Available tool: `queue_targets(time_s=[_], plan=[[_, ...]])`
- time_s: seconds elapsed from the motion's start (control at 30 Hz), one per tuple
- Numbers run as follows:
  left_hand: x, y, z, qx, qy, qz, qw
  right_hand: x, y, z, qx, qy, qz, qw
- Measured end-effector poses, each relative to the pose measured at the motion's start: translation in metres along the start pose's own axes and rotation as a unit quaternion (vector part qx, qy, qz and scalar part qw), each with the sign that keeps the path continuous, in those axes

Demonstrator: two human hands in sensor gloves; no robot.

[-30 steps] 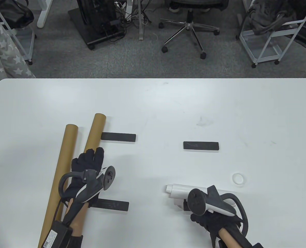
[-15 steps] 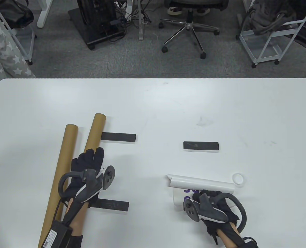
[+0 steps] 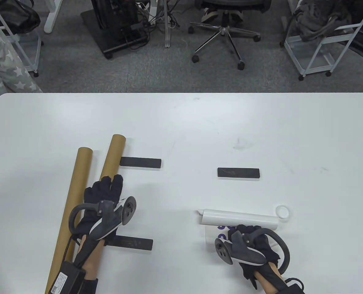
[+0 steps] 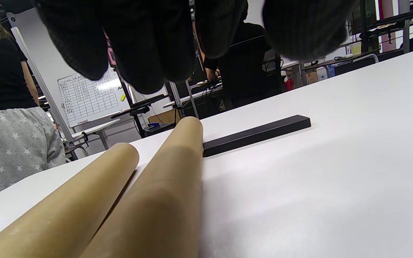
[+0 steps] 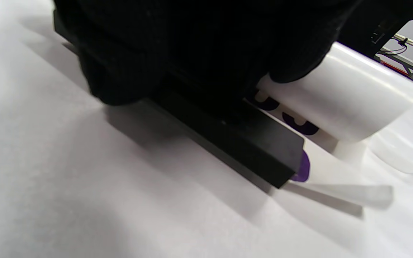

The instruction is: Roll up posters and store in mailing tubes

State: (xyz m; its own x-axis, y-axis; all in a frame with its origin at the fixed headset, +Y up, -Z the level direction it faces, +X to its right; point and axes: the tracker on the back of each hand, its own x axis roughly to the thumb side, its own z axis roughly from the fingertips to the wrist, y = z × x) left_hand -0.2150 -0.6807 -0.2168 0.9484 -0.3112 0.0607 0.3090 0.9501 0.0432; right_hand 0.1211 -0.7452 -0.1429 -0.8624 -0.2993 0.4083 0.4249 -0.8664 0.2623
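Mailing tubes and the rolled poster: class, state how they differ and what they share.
The mailing tubes are brown cardboard; the rolled poster is white paper with purple print. The tubes are longer and run away from the person; the poster lies crosswise. The left hand rests on one tube; the right hand touches the poster. Both are cylinders.

Bright, even light; blurred close-ups

An office or lab workroom is showing here. Grey carpet (image 3: 157,70) is covering the floor beyond the white table (image 3: 200,128), a swivel chair (image 3: 223,33) on castors is standing behind it, and cables are trailing around a black equipment stand (image 3: 117,27). White wire trolleys (image 3: 319,46) are sitting at the right. In the left wrist view, a whiteboard (image 4: 88,98) with a chart is leaning among desks.
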Motion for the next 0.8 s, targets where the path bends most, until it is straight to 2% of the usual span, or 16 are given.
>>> queue_targets(time_s=[0.13,0.57,0.8], plan=[[0.000,0.001,0.000,0.004,0.003,-0.024,1.000,-0.002,-0.006,0.002,0.002,0.004,-0.003,1.000],[0.003,0.002,0.001,0.006,0.000,-0.029,1.000,-0.017,-0.032,0.016,-0.007,0.018,-0.032,0.999],[0.003,0.002,0.001,0.005,0.000,-0.025,1.000,-0.012,-0.026,0.017,0.013,0.010,-0.031,0.999]])
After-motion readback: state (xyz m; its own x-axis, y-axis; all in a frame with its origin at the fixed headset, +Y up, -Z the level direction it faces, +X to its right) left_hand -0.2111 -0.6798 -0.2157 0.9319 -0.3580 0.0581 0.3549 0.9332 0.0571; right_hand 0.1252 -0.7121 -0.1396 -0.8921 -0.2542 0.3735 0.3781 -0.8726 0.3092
